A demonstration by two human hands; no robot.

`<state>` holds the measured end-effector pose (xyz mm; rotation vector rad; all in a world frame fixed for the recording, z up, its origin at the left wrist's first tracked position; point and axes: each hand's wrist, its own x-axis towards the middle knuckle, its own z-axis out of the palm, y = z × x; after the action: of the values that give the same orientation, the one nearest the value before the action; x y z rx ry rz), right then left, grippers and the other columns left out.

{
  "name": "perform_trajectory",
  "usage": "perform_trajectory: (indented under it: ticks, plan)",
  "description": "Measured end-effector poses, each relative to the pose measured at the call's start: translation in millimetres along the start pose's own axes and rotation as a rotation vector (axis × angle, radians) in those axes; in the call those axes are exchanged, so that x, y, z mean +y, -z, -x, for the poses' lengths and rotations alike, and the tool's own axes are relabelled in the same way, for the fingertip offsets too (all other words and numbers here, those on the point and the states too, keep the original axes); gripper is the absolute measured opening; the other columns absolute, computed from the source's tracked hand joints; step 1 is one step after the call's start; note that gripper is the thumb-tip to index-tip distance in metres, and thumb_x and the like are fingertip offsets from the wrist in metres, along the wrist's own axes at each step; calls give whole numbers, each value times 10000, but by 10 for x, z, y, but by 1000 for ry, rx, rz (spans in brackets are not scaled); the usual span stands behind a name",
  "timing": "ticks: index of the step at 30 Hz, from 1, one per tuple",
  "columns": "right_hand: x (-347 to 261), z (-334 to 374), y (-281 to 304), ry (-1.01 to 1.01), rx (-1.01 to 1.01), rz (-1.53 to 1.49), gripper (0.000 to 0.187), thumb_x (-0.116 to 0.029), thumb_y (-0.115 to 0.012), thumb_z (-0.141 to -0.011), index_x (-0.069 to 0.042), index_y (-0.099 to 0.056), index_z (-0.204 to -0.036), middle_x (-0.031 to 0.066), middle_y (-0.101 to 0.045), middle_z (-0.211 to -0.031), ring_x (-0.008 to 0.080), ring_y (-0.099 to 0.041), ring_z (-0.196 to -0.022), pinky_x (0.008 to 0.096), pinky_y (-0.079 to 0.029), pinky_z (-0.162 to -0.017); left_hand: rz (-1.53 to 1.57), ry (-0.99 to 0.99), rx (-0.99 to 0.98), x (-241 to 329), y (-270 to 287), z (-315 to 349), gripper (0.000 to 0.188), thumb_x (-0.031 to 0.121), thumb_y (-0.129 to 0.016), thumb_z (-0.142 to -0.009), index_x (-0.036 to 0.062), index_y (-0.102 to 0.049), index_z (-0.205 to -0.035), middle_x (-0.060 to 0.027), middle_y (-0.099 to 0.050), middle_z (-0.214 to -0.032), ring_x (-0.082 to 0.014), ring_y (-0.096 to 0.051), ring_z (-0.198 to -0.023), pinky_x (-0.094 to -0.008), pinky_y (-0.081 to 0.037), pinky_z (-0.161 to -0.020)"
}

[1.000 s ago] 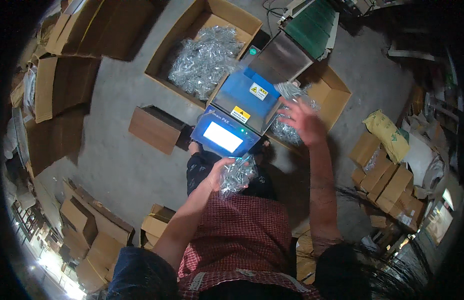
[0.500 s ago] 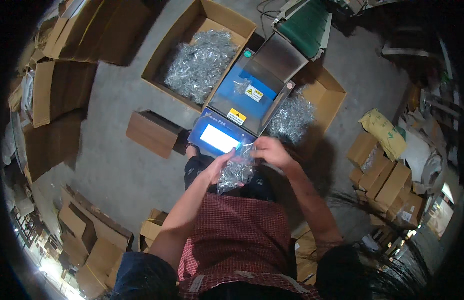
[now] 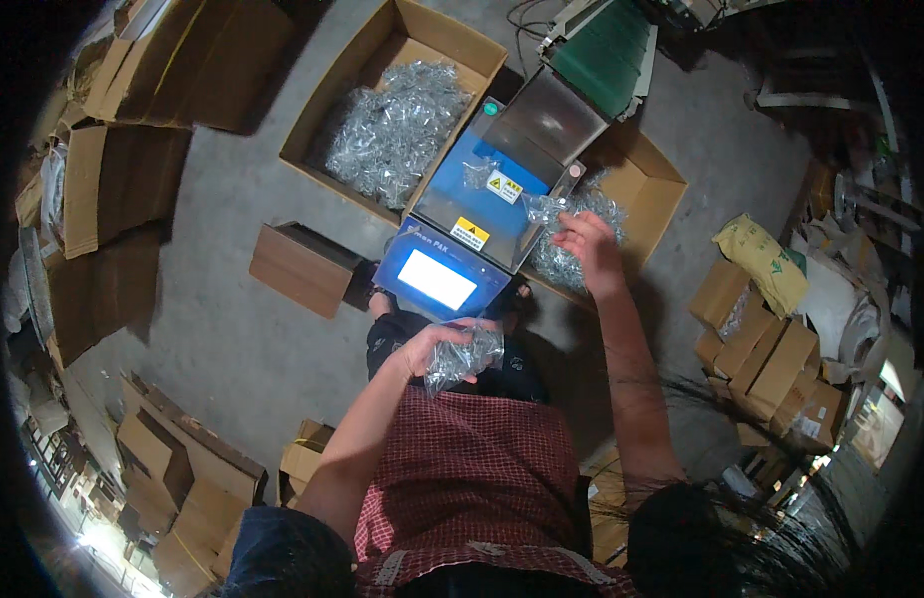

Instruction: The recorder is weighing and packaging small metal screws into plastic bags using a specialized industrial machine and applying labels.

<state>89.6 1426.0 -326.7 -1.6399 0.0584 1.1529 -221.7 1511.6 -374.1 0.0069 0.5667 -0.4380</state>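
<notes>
My left hand is closed round a bunch of small clear plastic packets, held above my lap in front of the blue machine. Silvery bits show inside the plastic, too small to name. My right hand reaches out over the right-hand carton, pinching a small clear packet between thumb and fingers near the machine's right edge. The blue packing machine has a lit screen on its near face, and another clear packet lies on its blue top.
A large open carton heaped with clear packets stands left of the machine; a second carton holds more at the right. Behind rises a green conveyor. A small brown box sits at left. Stacked cartons and a yellow sack lie far right.
My right hand has moved away from the left one, up and to the right, with a small packet in it. My left hand keeps its bunch and has sunk slightly.
</notes>
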Motion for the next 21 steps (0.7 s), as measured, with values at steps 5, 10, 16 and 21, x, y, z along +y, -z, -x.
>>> perform_trajectory:
  ticks: [5, 10, 16, 21]
  plan:
    - [-15, 2, -105, 58, 27, -130, 205, -234, -684, -877, -44, -612, -909, 74, -626, -863, 187, -637, -797, 331, -527, -803, -24, 23, -53, -42, 57, 14, 616, 132, -615, -888, 52, -390, -1456, -202, -520, -1350, -395, -597, -1160, -565, -596, -798]
    - [-84, -67, -128, 117, 62, -246, 184, -201, -661, -893, -28, -609, -930, 90, -631, -897, 196, -640, -812, 329, -529, -814, 3, 43, -12, -14, -5, 7, 574, 132, -628, -883, 49, -427, -1414, -204, -532, -1317, -402, -614, -1132, -572, -596, -790]
    - [-25, -138, -112, 140, 5, -110, 259, -183, -645, -899, 35, -610, -1034, 112, -653, -947, 210, -659, -855, 341, -542, -832, -11, -6, 56, 20, -21, 23, 528, 196, -646, -884, 48, -463, -1357, -219, -573, -1249, -393, -643, -1080, -513, -619, -728]
    - [74, -243, -61, 132, 21, -145, 267, -176, -640, -898, 49, -620, -1039, 112, -655, -955, 207, -660, -848, 337, -544, -828, 38, -6, 34, 35, -14, 32, 490, 198, -645, -886, 55, -465, -1319, -229, -573, -1237, -424, -639, -1076, -539, -614, -732]
